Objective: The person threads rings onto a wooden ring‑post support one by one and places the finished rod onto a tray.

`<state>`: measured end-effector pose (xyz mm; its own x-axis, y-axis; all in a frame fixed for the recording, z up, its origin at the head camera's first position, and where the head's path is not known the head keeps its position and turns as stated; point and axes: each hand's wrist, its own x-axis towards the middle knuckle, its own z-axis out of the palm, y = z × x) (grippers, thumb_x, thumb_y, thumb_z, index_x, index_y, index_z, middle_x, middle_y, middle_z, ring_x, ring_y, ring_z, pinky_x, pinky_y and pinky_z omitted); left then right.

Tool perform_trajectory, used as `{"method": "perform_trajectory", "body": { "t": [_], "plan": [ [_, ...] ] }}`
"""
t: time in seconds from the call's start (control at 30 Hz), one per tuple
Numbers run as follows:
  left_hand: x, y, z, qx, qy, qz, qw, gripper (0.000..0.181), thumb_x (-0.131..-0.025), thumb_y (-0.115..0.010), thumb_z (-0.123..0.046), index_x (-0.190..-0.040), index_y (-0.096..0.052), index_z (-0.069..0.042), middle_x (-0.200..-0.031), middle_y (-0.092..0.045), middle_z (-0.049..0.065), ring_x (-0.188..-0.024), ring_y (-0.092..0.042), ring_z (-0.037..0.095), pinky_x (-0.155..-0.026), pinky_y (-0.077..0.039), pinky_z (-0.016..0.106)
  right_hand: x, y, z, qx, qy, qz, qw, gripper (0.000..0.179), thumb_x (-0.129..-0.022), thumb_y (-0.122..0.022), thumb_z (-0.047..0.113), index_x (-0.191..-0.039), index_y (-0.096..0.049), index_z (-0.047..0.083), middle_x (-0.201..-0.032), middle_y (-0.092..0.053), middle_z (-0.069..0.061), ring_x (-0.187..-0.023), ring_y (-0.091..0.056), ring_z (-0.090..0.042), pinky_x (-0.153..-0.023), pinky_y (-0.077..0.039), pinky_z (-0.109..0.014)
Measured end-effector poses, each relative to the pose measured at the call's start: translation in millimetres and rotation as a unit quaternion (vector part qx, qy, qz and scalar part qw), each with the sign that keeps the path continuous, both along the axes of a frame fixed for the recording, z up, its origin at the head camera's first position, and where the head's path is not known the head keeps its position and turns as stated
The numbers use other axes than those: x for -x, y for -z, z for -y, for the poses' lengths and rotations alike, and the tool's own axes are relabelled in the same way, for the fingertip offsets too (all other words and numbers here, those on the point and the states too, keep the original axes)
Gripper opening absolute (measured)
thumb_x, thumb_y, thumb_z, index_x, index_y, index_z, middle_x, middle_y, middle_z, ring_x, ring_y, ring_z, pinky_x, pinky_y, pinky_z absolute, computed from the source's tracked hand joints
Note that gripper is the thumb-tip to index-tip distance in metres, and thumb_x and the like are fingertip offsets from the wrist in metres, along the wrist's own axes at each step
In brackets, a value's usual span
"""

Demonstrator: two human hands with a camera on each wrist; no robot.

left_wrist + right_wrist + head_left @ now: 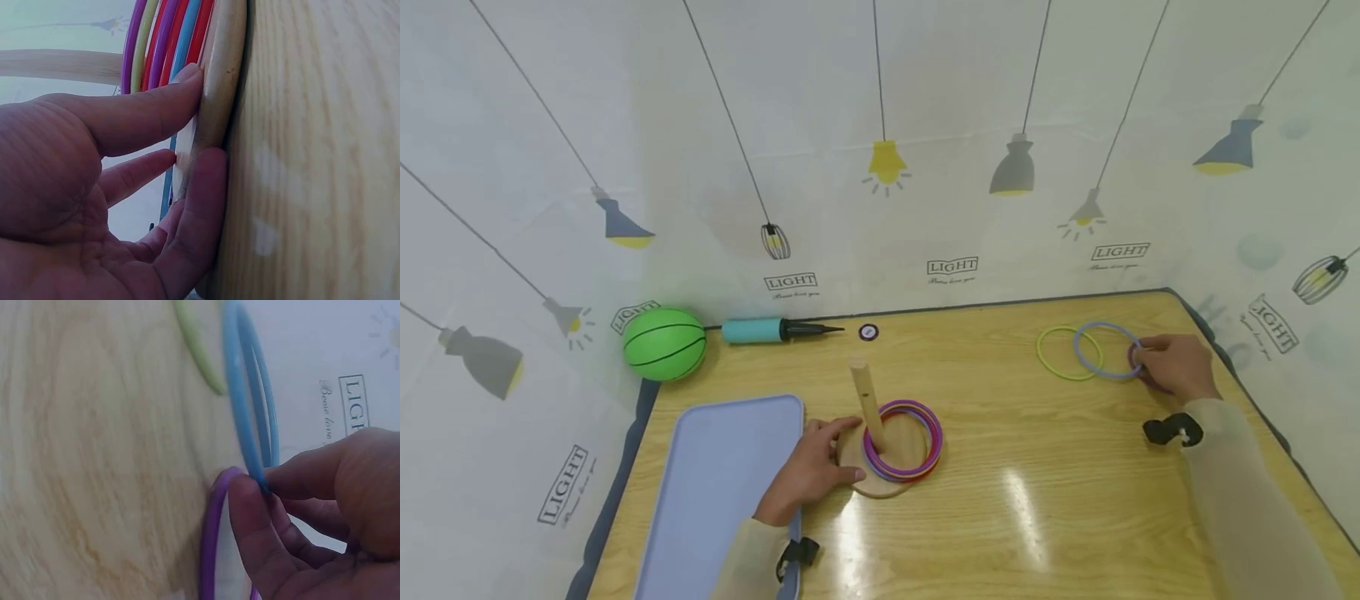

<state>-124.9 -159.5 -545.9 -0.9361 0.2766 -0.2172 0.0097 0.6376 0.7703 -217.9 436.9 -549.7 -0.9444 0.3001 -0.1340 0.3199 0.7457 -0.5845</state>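
A round wooden base (882, 488) with an upright peg (867, 398) stands on the table. Several coloured rings (165, 39), purple, yellow, red and blue, are stacked around the peg. My left hand (811, 467) holds the base's left edge, its thumb on the upper face near the lowest rings and other fingers round the rim. At the far right, my right hand (1178, 367) pinches a blue ring (236, 381) between thumb and fingertips, tilted up from the table in the right wrist view. Just under those fingers lies a purple ring (211, 544). A yellow-green ring (1039, 350) lies left of it, overlapped by the blue one.
A pale blue tray (730, 467) lies left of the base, under the left forearm. Along the back are a green ball (664, 343), a teal hand pump (752, 331) and a small round dark-rimmed disc (868, 332). A lamp-printed cloth (850, 233) borders the table.
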Motion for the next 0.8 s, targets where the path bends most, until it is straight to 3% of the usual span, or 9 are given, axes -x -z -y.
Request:
{"method": "perform_trajectory", "body": {
  "t": [0.07, 0.2, 0.47, 0.6, 0.8],
  "plan": [
    [0.0, -0.5, 0.1, -0.002, 0.001, 0.0, 1.0, 0.08, -0.078, -0.095, -0.014, -0.15, -0.059, -0.015, -0.121, -0.051, 0.018, -0.095, -0.066, 0.022, -0.085, -0.051, 0.036, -2.6, -2.3, 3, 0.005, -0.004, -0.006, 1.0, 0.046, -0.1, -0.063, 0.027, -0.13, -0.07, -0.007, -0.093, -0.082, -0.01, -0.066, -0.063, 0.001, -0.07, -0.054, -0.029],
    [0.4, -0.8, 0.0, 0.001, 0.002, -0.001, 1.0, 0.08, -0.078, -0.095, -0.015, -0.15, -0.06, -0.016, -0.122, -0.051, 0.019, -0.095, -0.064, 0.023, -0.085, -0.051, 0.037, -8.8, -11.6, 14, 0.068, -0.013, -0.021, 0.9974, 0.048, -0.104, -0.062, 0.027, -0.136, -0.065, -0.008, -0.101, -0.08, -0.013, -0.066, -0.071, -0.002, -0.063, -0.061, -0.027],
    [1.9, 0.8, 0.0, 0.014, 0.002, -0.001, 0.9999, 0.08, -0.079, -0.095, -0.017, -0.151, -0.059, -0.019, -0.124, -0.051, 0.017, -0.096, -0.062, 0.022, -0.085, -0.05, 0.037, -19.3, -52.5, 55, 0.144, -0.059, -0.057, 0.9861, 0.054, -0.109, -0.058, 0.032, -0.145, -0.057, -0.008, -0.108, -0.071, -0.01, -0.074, -0.074, 0.0, -0.065, -0.062, -0.027],
    [2.0, 0.7, 0.3, 0.016, 0.004, -0.004, 0.9999, 0.08, -0.079, -0.094, -0.017, -0.151, -0.059, -0.019, -0.123, -0.051, 0.017, -0.098, -0.062, 0.023, -0.085, -0.051, 0.038, -24.1, -76.9, 81, 0.217, -0.072, -0.068, 0.9711, 0.051, -0.109, -0.058, 0.028, -0.146, -0.053, -0.007, -0.106, -0.064, 0.0, -0.082, -0.072, 0.0, -0.075, -0.063, -0.026],
    [0.5, -0.5, 0.8, 0.017, 0.002, -0.006, 0.9998, 0.08, -0.079, -0.094, -0.017, -0.15, -0.059, -0.018, -0.121, -0.052, 0.018, -0.096, -0.059, 0.023, -0.082, -0.049, 0.037, -35.7, -109.4, 126, 0.318, -0.095, -0.101, 0.938, 0.04, -0.107, -0.063, 0.022, -0.137, -0.057, -0.003, -0.105, -0.064, 0.0, -0.084, -0.073, -0.008, -0.079, -0.063, -0.028]
  ]
}}
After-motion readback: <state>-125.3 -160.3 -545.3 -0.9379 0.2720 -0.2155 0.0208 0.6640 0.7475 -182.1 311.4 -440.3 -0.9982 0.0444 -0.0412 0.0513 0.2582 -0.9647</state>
